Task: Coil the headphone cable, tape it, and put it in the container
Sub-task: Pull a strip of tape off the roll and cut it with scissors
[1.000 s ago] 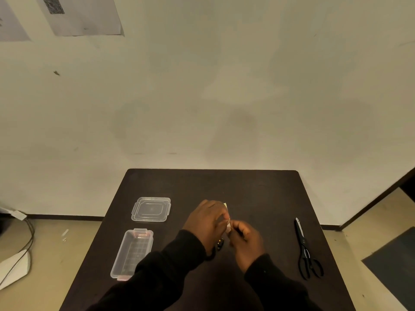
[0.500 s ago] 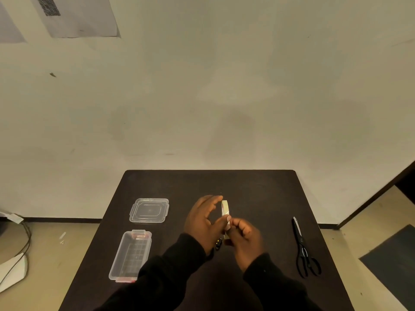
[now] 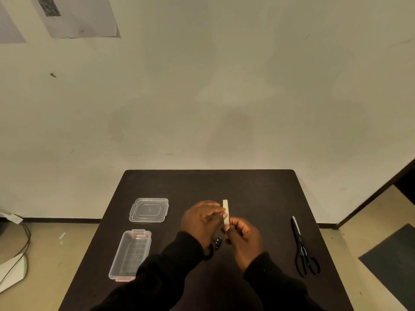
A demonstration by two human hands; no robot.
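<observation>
Tape (image 3: 226, 211) stands upright between my two hands — left hand (image 3: 202, 221) pinching its middle, right hand (image 3: 243, 240) clamped on its lower end. The coiled headphone cable (image 3: 212, 249) hangs dark under my left wrist, above the desk (image 3: 258, 198), though how it is held is hidden. Risk, as I judge it: the strip folds onto itself or my fingers, or the coil springs loose before wrapping. Container (image 3: 131, 254) waits open at left, lid (image 3: 149, 209) beyond it.

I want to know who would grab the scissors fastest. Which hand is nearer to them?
The right hand. The scissors lie on the table off to its right, with bare tabletop between. The left hand is farther, beyond the right hand and the tape strip.
</observation>
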